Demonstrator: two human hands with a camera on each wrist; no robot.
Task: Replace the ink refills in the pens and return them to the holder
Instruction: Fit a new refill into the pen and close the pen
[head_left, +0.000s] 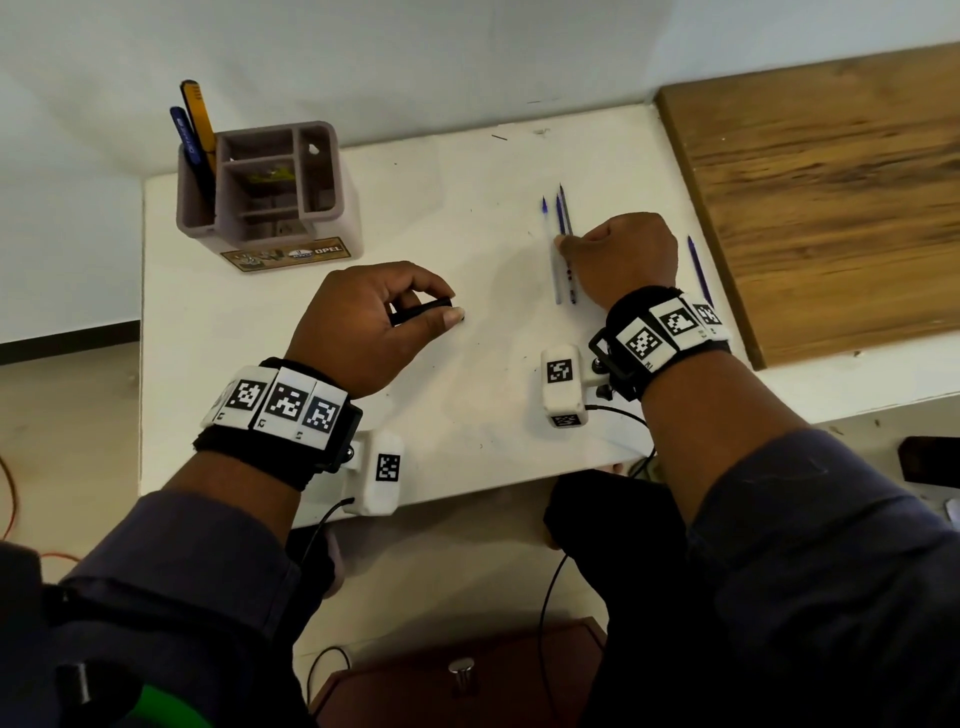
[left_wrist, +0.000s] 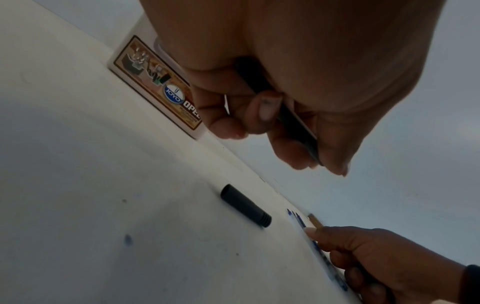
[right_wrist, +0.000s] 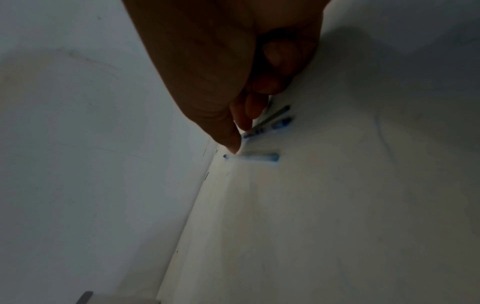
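My left hand (head_left: 441, 307) hovers over the middle of the white table (head_left: 467, 395) and grips a black pen barrel (head_left: 420, 312) between thumb and curled fingers; the left wrist view shows the barrel (left_wrist: 293, 121) lying across the fingers. Under that hand a short black pen piece (left_wrist: 245, 205) lies loose on the table. My right hand (head_left: 569, 244) is curled over a small bunch of blue ink refills (head_left: 558, 218), its fingertips pinching one of them (right_wrist: 270, 118). Another refill (right_wrist: 254, 158) lies just beside it. The pen holder (head_left: 270, 192) stands at the back left.
A blue pen (head_left: 182, 135) and a yellow pen (head_left: 200, 114) stand in the holder's left slot. One more blue refill (head_left: 698, 270) lies alone near the table's right edge, next to a wooden surface (head_left: 831, 197). A wall runs behind the table.
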